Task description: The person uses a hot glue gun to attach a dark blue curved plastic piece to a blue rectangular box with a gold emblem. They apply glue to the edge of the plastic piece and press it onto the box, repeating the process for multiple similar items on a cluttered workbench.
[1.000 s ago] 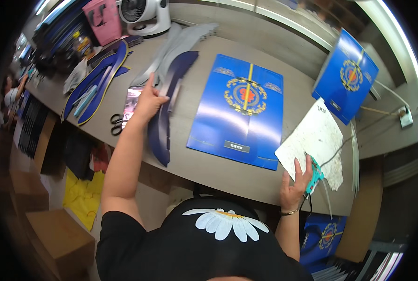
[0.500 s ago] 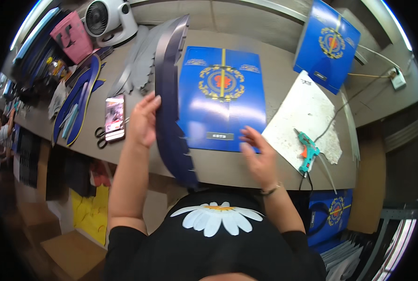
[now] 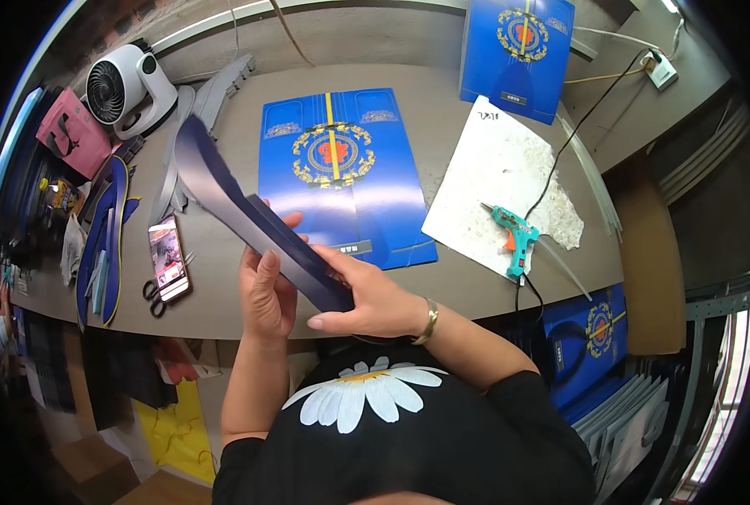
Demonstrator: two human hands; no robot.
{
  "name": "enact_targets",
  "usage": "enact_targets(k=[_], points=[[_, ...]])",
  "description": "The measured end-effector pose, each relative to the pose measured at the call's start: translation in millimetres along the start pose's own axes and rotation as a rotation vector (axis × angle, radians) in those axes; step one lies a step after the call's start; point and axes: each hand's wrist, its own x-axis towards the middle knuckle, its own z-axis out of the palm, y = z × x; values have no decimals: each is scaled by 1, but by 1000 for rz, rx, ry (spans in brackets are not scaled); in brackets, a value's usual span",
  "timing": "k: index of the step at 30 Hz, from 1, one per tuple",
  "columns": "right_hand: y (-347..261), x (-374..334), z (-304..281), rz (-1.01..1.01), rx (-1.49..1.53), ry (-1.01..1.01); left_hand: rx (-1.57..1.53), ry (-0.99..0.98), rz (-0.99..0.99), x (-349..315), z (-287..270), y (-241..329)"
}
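Observation:
A long, dark blue strip of bent card with a notched edge slants across the near side of the table, raised off it. My left hand holds it near its middle, thumb on the near face and fingers partly behind. Around its lower end wraps my right hand, thumb below and fingers over the top. Beyond my hands lies a flat blue printed panel with a yellow stripe and a round red and gold emblem. The strip and my hands cover its lower left part.
Right of the panel, a teal glue gun with a cord rests on a white board. A blue box stands behind. Leftward are a phone, scissors, grey strips, yellow-edged blue pieces, a fan and a pink bag.
The strip has gone from nearly upright to slanting, its top leaning left. My right hand, apart from it before, has closed on its lower end. The view has shifted, moving the table things leftward.

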Motion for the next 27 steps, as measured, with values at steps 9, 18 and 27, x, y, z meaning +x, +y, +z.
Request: enact_targets(k=[9,18,27], points=[[-2,-17,-4,140,434,-64,48,-127,-5,0,4,-2],[3,-22,-5,134,467,-22,128,-124,-32,1,9,-3],[10,-24,-2,113,538,12,83,-82,-66,0,6,-5]])
